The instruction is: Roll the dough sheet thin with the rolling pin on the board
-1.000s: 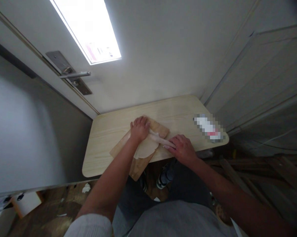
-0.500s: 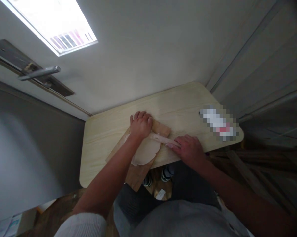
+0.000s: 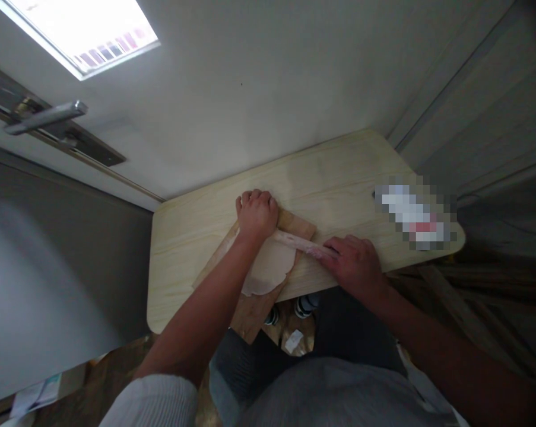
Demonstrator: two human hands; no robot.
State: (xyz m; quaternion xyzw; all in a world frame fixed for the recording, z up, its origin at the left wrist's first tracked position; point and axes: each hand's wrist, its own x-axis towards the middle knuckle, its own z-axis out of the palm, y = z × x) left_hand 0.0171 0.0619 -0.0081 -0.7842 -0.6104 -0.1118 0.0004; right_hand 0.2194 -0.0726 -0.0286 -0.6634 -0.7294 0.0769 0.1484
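A pale, flattened sheet of dough lies on a wooden board, its edge uneven. Across the far part of the dough runs a thin, floury rolling pin. My right hand is wrapped round the pin's right end, past the board's edge. Over its left end lies my left hand, fingers bent and pointing away from me; the palm hides that end of the pin. My left forearm covers the left part of the dough and board. The near corner of the board juts over the table's front edge.
The light wood table stands against a white door with a metal handle. A blurred-out white item lies at the table's right end. A grey panel stands at the left. My feet show below the table.
The camera view has shifted a little, so the table's right end and the door handle sit differently. Both hands stay on the rolling pin, which has moved only slightly against the board.
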